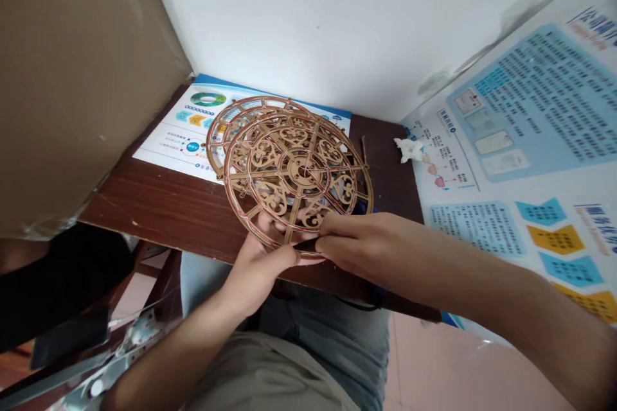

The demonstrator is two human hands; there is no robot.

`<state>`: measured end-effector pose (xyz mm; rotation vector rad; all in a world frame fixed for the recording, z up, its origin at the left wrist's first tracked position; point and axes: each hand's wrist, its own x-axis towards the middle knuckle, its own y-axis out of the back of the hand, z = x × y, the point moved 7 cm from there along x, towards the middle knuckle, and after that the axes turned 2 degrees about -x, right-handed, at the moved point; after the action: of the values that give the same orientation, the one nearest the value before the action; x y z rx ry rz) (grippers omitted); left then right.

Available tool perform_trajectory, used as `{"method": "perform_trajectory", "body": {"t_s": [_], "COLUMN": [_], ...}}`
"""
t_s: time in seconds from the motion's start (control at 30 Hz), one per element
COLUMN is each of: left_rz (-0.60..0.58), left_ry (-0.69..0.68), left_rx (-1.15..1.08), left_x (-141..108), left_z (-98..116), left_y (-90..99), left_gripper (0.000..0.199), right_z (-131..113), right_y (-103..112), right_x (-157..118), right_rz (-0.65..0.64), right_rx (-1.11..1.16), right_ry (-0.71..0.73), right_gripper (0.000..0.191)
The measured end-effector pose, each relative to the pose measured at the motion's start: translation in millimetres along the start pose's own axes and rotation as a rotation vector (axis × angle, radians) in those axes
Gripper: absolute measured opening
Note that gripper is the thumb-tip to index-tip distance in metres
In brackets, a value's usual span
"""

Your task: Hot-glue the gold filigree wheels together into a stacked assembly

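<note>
A round, wheel-shaped openwork model (304,172) in tan and reddish-brown wood-like material tilts over the table. It has spokes, rings and scroll-shaped cutouts. Another large ring (216,125) shows behind it, up and to the left. My left hand (258,263) grips the near lower rim, its thumb on top and fingers seen through the openings beneath. Just to the right, my right hand (349,236) is closed in a pinch at the same rim. From its fingertips a thin dark flat piece (306,246) points left toward my left thumb; its kind cannot be made out.
The dark brown table (193,215) stands against a white wall (313,26). A printed sheet (164,148) lies under the model. A small white figure-like object (409,149) sits at the right. Printed posters (520,160) cover the right side; a brown panel (87,77) rises at left.
</note>
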<state>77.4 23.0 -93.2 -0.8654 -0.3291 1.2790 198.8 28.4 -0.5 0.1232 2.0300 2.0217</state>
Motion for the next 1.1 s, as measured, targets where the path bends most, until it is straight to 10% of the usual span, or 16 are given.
{"method": "perform_trajectory", "body": {"t_s": [1.1], "left_rz": [-0.009], "left_ry": [0.008], "left_rx": [0.016], "left_x": [3], "left_z": [1], "left_y": [-2.8], "left_gripper": [0.065], "right_z": [4], "right_y": [5], "right_x": [16], "right_rz": [-0.004], "right_rx": [0.151], "right_ry": [-0.038], "right_gripper": [0.014]}}
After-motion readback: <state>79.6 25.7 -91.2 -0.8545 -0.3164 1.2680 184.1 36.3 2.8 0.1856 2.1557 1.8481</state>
